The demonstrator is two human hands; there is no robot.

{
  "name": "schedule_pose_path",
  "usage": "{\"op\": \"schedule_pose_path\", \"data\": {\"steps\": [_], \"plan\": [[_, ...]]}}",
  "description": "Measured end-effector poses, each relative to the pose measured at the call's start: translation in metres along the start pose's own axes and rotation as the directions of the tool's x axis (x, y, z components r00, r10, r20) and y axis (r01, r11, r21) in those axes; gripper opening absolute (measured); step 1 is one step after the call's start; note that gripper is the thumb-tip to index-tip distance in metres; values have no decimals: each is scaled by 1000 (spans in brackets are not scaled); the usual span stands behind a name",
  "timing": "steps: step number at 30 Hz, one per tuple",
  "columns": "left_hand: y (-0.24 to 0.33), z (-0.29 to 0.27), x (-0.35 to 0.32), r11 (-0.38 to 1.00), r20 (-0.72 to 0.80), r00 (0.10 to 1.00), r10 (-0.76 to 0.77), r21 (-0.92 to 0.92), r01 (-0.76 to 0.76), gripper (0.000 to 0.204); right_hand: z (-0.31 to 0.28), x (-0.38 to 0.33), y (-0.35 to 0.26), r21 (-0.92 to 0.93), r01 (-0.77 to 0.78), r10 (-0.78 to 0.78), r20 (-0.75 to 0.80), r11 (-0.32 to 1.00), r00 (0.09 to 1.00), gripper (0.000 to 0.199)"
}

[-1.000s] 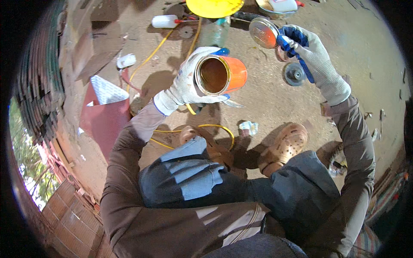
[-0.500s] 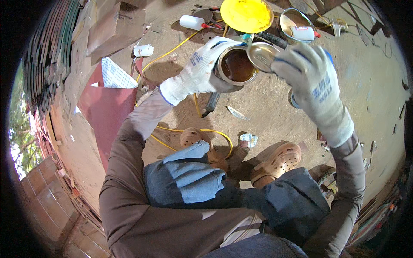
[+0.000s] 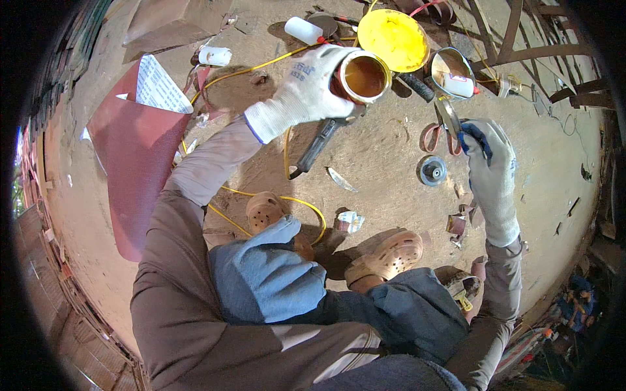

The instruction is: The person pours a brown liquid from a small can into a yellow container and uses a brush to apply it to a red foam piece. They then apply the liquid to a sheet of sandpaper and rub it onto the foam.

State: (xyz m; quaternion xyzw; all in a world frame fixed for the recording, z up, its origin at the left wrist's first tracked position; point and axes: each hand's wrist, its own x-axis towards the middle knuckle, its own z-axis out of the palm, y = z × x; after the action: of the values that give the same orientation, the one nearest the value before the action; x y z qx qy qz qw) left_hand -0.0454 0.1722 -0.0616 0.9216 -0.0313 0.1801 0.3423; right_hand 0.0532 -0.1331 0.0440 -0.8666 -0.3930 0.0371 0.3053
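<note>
Holding the open can (image 3: 366, 100) at upper centre in the head view, my left hand (image 3: 312, 85) is closed around its side, with the mouth toward the camera and brown liquid (image 3: 366, 76) inside. My right hand (image 3: 490, 156), at right of centre, pinches the round lid (image 3: 448, 117) by its edge, clear of the can. A yellow round plate (image 3: 394, 40) lies just beyond the can; a black-handled tool (image 3: 317, 144) lies below it in the frame. Caution: tipping my left wrist could send liquid over the rim, possibly onto the tool. A loosened pinch could drop the lid near the grey disc (image 3: 432, 171); residue on its underside could drip, though I cannot tell whether it is wet.
</note>
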Motion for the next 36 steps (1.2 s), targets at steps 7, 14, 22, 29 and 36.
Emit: {"op": "schedule_pose_path", "data": {"steps": [7,14,22,29,36], "plan": [[-29,-11,19,998,-72,997,-20,65,24,76,21,30,7,-10,43,-43,-81,999,996,17],[-29,-5,13,993,-117,993,-18,117,31,75,32,66,5,-125,204,-217,-104,971,971,17],[-10,6,-21,977,5,1000,-20,-213,21,76,38,-34,144,519,-730,586,448,444,675,31],[-12,21,-48,984,148,983,-111,-121,130,76,67,-133,200,571,-821,710,585,-17,392,33],[-3,33,-48,984,179,981,-80,-144,107,78,62,-129,310,776,-630,607,520,-39,602,18]]}}
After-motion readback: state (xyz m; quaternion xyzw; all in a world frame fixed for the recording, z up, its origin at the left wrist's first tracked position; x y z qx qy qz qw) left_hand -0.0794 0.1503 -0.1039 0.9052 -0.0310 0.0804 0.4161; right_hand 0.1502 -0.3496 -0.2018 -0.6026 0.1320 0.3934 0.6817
